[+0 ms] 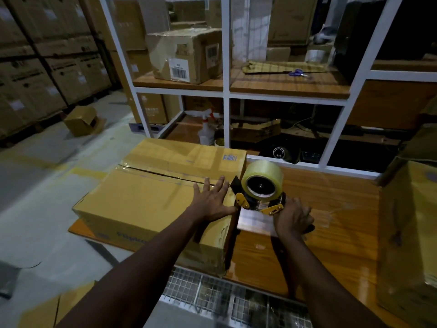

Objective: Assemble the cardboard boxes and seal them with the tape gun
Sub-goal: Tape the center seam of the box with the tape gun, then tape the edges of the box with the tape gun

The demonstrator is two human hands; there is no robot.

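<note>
Cardboard box (pixel 146 204) lies under left hand (pixel 212 202), tape gun (pixel 260 192) beside.

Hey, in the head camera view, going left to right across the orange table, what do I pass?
Cardboard box → left hand flat on its right end → tape gun → right hand gripping the gun's handle → another cardboard box at the right edge.

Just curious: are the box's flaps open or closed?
Closed: the box flaps lie flat and meet along a seam; left hand rests on top.
</note>
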